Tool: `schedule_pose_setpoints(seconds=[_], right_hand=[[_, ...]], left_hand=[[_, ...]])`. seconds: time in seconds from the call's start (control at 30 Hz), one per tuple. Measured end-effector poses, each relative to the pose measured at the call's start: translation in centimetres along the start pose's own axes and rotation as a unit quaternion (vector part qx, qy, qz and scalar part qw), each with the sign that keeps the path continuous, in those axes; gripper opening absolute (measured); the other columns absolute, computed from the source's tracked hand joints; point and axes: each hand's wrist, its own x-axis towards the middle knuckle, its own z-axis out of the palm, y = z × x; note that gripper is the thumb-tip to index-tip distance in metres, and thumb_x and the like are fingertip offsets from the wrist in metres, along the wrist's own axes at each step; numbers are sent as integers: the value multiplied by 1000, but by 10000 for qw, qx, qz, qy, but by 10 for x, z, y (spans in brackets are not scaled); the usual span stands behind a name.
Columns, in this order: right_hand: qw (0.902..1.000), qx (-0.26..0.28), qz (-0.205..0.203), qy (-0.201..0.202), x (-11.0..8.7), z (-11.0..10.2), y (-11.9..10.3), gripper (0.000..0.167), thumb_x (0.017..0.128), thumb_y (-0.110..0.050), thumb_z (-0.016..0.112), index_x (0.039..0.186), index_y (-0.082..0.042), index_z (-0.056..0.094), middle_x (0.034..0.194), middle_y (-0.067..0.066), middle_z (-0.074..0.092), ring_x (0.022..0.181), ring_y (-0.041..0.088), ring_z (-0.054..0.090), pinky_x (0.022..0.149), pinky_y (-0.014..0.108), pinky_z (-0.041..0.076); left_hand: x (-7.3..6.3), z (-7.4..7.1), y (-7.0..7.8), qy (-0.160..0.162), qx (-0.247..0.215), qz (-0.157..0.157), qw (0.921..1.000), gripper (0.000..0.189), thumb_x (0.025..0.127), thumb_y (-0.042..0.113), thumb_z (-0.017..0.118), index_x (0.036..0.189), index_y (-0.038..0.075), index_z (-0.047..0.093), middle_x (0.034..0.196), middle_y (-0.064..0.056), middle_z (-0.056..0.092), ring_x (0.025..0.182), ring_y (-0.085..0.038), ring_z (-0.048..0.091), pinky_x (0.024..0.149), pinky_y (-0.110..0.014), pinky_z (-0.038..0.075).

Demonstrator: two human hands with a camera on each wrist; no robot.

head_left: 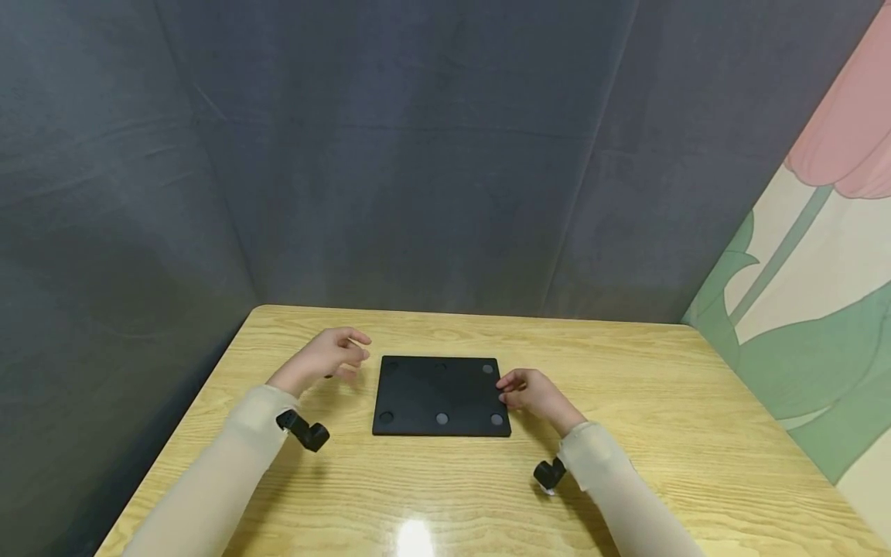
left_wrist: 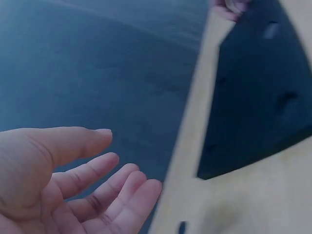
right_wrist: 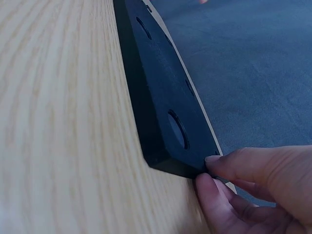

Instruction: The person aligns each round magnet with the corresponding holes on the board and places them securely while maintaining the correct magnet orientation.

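A flat black rectangular board with several round recesses lies on the table. Some recesses look lighter grey, others dark. At its right edge my right hand pinches the rim; in the right wrist view the thumb rests on top and a fingertip sits against the side. My left hand hovers left of the board, fingers loosely spread, holding nothing. A small dark object lies on the table below it, too little visible to tell its kind.
The wooden table ends in front of a dark grey curtain. To the right stands a wall with a painted flower. A small black camera is worn on the left wrist, another on the right.
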Motion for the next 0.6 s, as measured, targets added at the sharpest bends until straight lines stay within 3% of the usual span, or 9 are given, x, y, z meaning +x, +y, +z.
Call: schedule_pose_setpoints(seconds=[0.3,0.6], right_hand=[[10000,88,-4,3,-5,1,-3,21,85,8,62,106,9,62,91,14,60,77,13,62,70,30,57],[9999,105,-32,-7,-6,0,-4,20,85,8,62,105,9,62,91,14,60,76,13,61,71,30,57]], left_hand=[[-16,-32,11,782,50,400,9961,43,100,16,53,138,-2,44,124,-24,51,115,-40,54,91,-42,55],[-25,-47,-2,1446,251,512,9878,39,98,11,51,134,-4,48,116,-22,54,107,-34,57,86,-37,56]])
